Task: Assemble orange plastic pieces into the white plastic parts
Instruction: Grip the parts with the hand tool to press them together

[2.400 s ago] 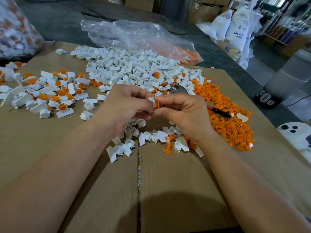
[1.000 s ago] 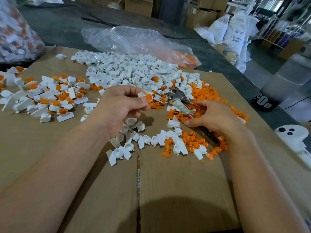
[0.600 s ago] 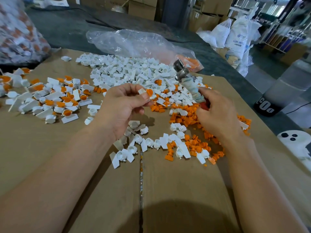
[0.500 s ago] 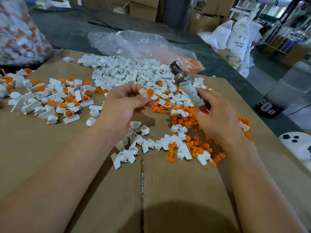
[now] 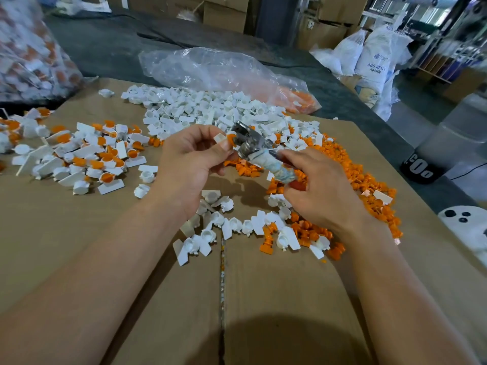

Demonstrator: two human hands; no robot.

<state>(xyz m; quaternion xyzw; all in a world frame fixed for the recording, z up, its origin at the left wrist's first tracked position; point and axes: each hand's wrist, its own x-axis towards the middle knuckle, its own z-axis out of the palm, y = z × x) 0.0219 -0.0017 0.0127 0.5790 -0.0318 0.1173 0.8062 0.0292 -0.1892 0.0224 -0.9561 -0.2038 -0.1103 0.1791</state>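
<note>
Above the middle of the cardboard sheet, pinched between thumb and fingertips of the left hand: a white plastic part with an orange piece at its right end, facing right. Directly to the right, touching or just beside that orange piece, the metal head of a small hammer. Wrapped handle slanting from the head down and rightward into the right hand, fingers curled around its lower end. Likely next: a short tap leftward to seat the orange piece, calling for a square meeting of head and piece. Loose white parts toward the far edge, loose orange pieces toward the right edge, finished ones near the left edge.
</note>
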